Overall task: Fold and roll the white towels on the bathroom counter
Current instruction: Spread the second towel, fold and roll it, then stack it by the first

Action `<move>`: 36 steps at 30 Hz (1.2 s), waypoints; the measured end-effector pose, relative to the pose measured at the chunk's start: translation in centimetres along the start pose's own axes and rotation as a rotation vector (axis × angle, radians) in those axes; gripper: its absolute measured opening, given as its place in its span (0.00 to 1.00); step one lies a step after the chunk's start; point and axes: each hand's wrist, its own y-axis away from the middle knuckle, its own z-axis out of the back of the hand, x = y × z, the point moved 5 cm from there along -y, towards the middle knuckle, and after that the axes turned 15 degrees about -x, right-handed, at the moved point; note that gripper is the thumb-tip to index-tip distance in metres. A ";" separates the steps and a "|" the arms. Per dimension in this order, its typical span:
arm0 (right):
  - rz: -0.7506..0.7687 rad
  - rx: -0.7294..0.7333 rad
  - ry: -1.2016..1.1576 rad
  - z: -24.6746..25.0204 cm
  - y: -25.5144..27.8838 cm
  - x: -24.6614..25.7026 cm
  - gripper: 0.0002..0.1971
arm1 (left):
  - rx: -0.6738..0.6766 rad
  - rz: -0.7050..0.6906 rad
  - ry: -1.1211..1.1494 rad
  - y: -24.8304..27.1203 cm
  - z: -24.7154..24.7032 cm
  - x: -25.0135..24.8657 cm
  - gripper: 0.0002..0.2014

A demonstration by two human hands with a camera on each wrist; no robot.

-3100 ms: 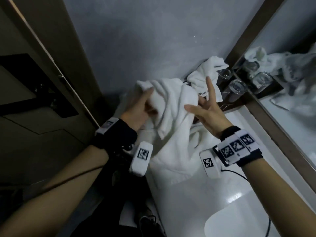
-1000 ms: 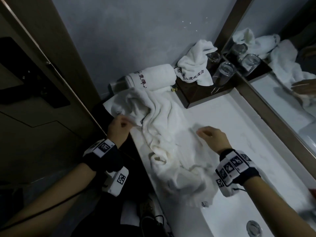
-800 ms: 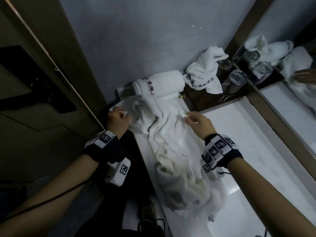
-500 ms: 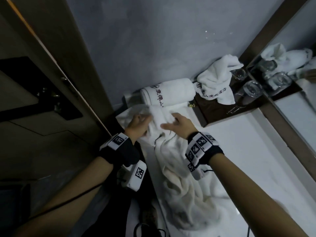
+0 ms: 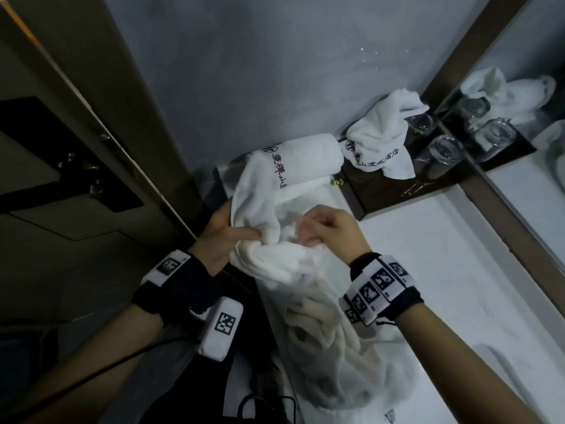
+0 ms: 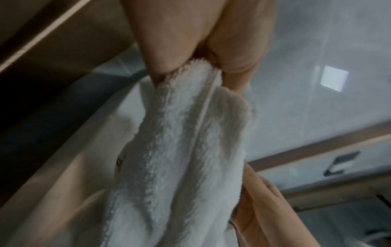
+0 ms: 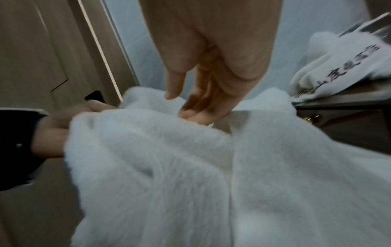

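Note:
A large crumpled white towel [image 5: 293, 270] is lifted at its top end and trails down the counter [image 5: 458, 270] toward me. My left hand [image 5: 244, 237] pinches its bunched edge between thumb and fingers, shown close up in the left wrist view [image 6: 188, 66]. Just to the right, my right hand [image 5: 308, 234] curls its fingers into a fold of the same towel [image 7: 169, 167]. A rolled towel [image 5: 305, 157] with embroidered lettering lies against the back wall. Another small crumpled towel [image 5: 382, 139] sits on the dark tray [image 5: 382, 194].
Two upturned glasses [image 5: 443, 151] stand on the tray beside the small towel. A mirror [image 5: 535, 194] runs along the right side of the counter. A wooden door frame [image 5: 122, 148] stands close on the left. The towel's lower end hangs over the counter's front edge.
Both hands have come together at the towel's far end and lifted it off the counter. The right hand moved left from the counter to beside the left hand.

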 end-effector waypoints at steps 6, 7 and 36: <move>0.018 0.228 0.553 0.2 -0.4 -1.4 0.61 | 0.198 -0.147 0.111 2.9 -3.5 -4.1 0.19; -0.016 0.285 0.533 -0.2 0.0 -1.6 0.61 | 0.219 -0.165 0.128 3.2 -3.9 -4.5 0.16; 0.320 -0.363 0.477 8.5 -5.2 3.4 0.26 | -0.284 -0.210 -0.302 -5.1 0.1 -3.1 0.28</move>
